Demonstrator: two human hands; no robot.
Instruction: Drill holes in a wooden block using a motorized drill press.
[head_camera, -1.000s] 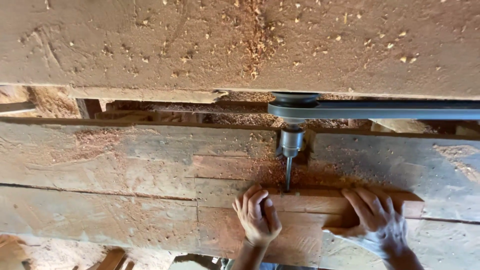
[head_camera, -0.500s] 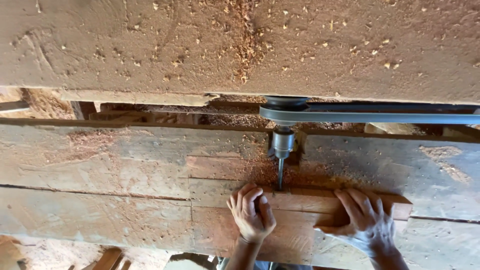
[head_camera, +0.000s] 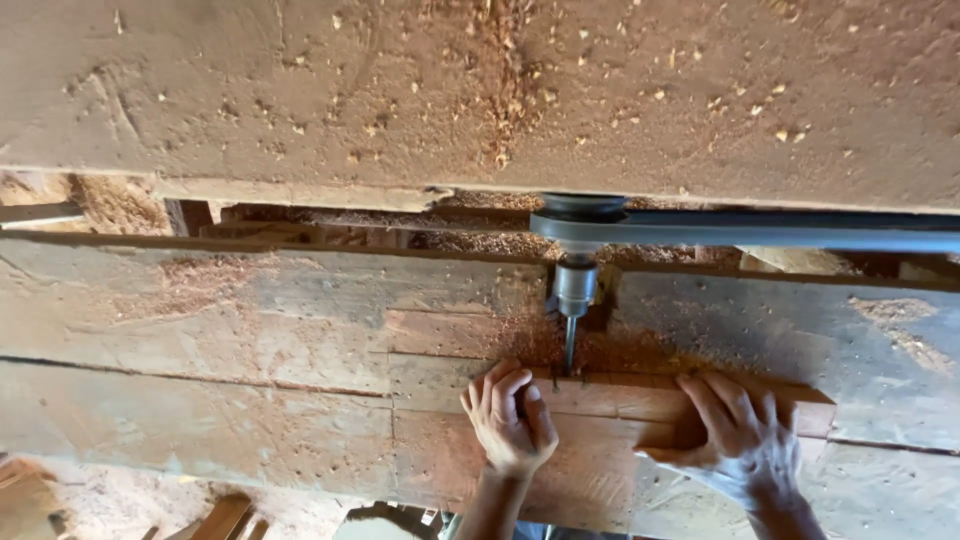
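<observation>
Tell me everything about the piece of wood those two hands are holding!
The long reddish-brown wooden block lies flat on the dusty plank workbench, running left to right. The left hand presses on its left end and the right hand covers its right part. The thin metal drill bit meets its far edge between the hands. Reddish sawdust is piled just beyond it.
</observation>
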